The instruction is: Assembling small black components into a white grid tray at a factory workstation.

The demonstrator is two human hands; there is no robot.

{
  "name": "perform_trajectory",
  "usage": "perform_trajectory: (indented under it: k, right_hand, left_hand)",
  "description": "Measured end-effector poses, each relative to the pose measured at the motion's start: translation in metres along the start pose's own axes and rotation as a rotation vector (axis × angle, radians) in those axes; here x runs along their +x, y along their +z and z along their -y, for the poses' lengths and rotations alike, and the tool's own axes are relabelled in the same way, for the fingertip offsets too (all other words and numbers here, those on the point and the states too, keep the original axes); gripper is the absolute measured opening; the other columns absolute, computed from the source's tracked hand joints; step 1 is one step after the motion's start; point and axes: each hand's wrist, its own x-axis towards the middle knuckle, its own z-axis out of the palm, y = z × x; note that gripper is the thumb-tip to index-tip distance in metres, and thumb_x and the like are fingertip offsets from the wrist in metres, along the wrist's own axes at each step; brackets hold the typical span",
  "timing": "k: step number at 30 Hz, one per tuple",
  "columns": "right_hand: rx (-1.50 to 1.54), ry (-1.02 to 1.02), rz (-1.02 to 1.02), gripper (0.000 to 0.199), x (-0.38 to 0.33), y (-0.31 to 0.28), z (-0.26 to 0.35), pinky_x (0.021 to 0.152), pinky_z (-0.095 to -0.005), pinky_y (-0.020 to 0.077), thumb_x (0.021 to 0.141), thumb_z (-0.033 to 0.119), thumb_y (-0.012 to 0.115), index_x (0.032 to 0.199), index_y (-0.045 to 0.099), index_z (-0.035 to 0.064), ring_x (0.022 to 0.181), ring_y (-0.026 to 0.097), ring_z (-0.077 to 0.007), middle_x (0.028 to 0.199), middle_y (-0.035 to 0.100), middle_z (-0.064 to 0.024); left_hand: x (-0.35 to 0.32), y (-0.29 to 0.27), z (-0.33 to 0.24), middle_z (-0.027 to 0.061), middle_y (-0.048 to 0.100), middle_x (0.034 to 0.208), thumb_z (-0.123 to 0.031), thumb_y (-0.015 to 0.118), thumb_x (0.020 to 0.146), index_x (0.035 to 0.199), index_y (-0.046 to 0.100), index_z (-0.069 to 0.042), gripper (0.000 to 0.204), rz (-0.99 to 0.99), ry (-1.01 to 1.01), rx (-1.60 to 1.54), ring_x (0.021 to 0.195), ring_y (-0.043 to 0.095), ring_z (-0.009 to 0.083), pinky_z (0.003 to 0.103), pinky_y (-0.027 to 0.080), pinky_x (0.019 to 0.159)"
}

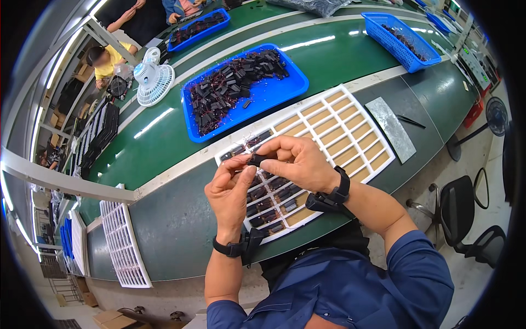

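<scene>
Both hands meet over the upper left part of a white compartment tray. Between the fingertips is a small black block with thin red wires. My right hand pinches the block with thumb and fingers. My left hand is closed at the block's left end, where the wires come out. Similar black blocks lie in the tray's left compartments, partly hidden under my hands. Brown bottoms show in the compartments on the right. Beyond the tray, a blue plastic tray holds a heap of such wired blocks.
A metal plate and black tweezers lie right of the white tray. Another white grid tray rests at the left. A blue basket stands far right, a fan far left. Other people sit across the green bench.
</scene>
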Motion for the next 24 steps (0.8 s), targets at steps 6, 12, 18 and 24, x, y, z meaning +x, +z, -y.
perform_trajectory:
  k: [6,12,18,24]
  right_hand:
    - [-0.04,-0.005,-0.023,0.023,0.0002,0.0016,-0.008,0.069,-0.0184,0.0463,0.09,0.004,0.075,0.111,0.067,-0.0014,0.074,0.055,0.0007,0.079,0.067,0.0055]
    - [-0.212,-0.095,-0.006,0.023,-0.0016,0.0001,0.0008,0.073,-0.0212,0.0501,0.087,0.004,0.077,0.108,0.069,-0.0007,0.079,0.061,-0.0019,0.08,0.07,0.0012]
    - [-0.276,-0.213,-0.008,0.021,-0.0021,0.0009,-0.0077,0.08,-0.0248,0.0542,0.086,0.004,0.076,0.106,0.072,-0.0014,0.091,0.07,-0.0104,0.086,0.074,-0.0059]
    - [-0.287,-0.242,0.018,0.021,-0.0032,0.0007,-0.0066,0.084,-0.0275,0.0568,0.088,0.004,0.075,0.108,0.075,-0.0007,0.101,0.072,-0.0183,0.104,0.076,-0.0135]
  left_hand:
    - [-0.0009,-0.0036,0.0022,0.0149,0.071,0.112,0.009,0.074,0.087,0.06,0.046,0.003,0.039,0.052,0.14,0.06,0.097,0.067,0.0149,0.026,0.058,0.081]
    - [-0.002,-0.0036,-0.0012,0.015,0.071,0.111,0.01,0.076,0.085,0.059,0.038,0.003,0.046,0.07,0.152,0.105,0.095,0.067,0.0167,0.026,0.059,0.079]
    - [-0.0006,-0.0081,-0.0017,0.015,0.071,0.11,0.01,0.078,0.083,0.059,0.041,0.004,0.044,0.102,0.191,0.141,0.093,0.067,0.0161,0.026,0.059,0.078]
    - [0.0,-0.0084,-0.0025,0.0142,0.07,0.106,0.01,0.079,0.081,0.06,0.05,0.005,0.036,0.076,0.186,0.134,0.09,0.067,0.015,0.025,0.059,0.076]
